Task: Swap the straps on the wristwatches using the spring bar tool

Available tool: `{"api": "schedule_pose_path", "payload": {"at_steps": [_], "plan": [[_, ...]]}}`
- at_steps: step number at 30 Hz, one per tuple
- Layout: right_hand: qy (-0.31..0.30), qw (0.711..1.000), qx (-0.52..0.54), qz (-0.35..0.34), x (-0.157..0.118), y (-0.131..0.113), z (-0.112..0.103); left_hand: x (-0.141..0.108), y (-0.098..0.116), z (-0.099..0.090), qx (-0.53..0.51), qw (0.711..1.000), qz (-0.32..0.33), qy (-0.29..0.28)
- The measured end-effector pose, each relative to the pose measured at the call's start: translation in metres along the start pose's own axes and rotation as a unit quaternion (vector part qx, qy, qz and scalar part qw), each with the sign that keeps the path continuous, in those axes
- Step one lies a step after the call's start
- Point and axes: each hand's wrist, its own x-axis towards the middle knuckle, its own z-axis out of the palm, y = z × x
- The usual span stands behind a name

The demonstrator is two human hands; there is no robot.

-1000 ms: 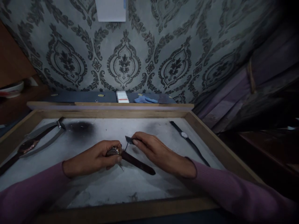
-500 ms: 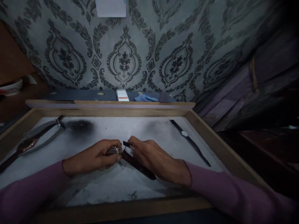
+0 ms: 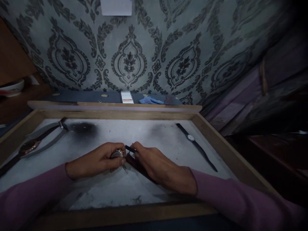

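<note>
My left hand (image 3: 98,160) is closed round a wristwatch (image 3: 117,154), its round metal case showing between thumb and fingers. From the case a dark brown strap (image 3: 137,165) runs down to the right, partly hidden beneath my right hand (image 3: 160,165). That hand's fingertips pinch a small flat black piece (image 3: 130,149) close to the case; its exact kind is unclear. A thin metal pin-like piece (image 3: 125,169) sticks out below my left thumb.
A wooden-rimmed tray (image 3: 125,115) with a pale bottom surrounds my hands. At right lies a black-strapped watch (image 3: 191,138); at left, a brown-strapped watch (image 3: 29,146) beside a grey band and metal clasp (image 3: 63,124). Blue cloth (image 3: 150,100) rests behind the rim.
My right hand has shifted slightly, and the black piece now sits at a flatter angle. More of the brown strap is covered. My left hand keeps its hold on the watch.
</note>
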Motion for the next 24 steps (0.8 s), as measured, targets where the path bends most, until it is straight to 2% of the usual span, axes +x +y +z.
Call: {"api": "schedule_pose_path", "payload": {"at_steps": [6, 18, 24], "plan": [[-0.002, 1.000, -0.009, -0.027, -0.001, 0.000, 0.004, 0.001, -0.001, 0.000, 0.005, 1.000, -0.008, 0.000], [-0.011, 0.999, 0.034, 0.006, -0.003, -0.004, 0.007, 0.000, -0.002, 0.000, -0.009, 1.000, -0.006, 0.007], [0.058, 0.994, 0.087, -0.011, -0.001, 0.003, 0.014, 0.000, -0.003, 0.000, 0.000, 1.000, -0.002, 0.019]]}}
